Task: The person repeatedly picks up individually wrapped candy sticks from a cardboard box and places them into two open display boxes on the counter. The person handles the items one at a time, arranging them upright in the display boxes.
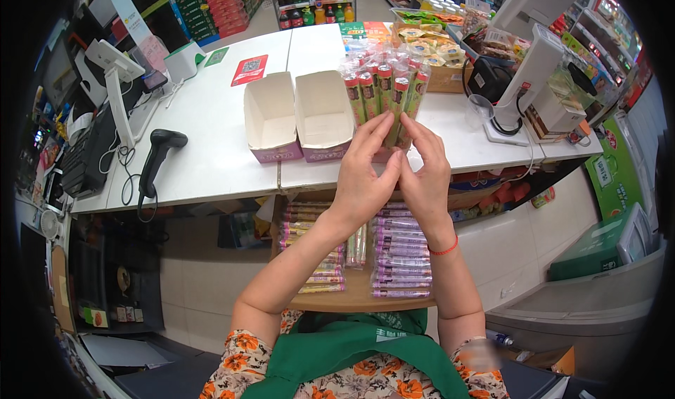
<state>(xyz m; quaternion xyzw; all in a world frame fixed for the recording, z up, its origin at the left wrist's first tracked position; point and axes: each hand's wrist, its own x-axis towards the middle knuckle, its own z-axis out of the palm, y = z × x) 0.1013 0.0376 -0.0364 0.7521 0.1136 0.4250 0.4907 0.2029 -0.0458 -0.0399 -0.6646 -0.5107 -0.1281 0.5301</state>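
Both my left hand and my right hand cup the lower end of an upright bundle of wrapped candy tubes, green and pink with red tops. My fingertips nearly meet in front of it. Left of the bundle, two empty purple-and-white cardboard boxes stand side by side on the white counter. Below my forearms, a wooden board holds rows of wrapped sticks, yellowish ones at the left and purple ones at the right, with a few green ones between.
A black barcode scanner stands on the white counter at the left, near a tablet stand. Behind the bundle is a cardboard box of wrapped snacks. To the right are a clear plastic cup and a white scale-like device.
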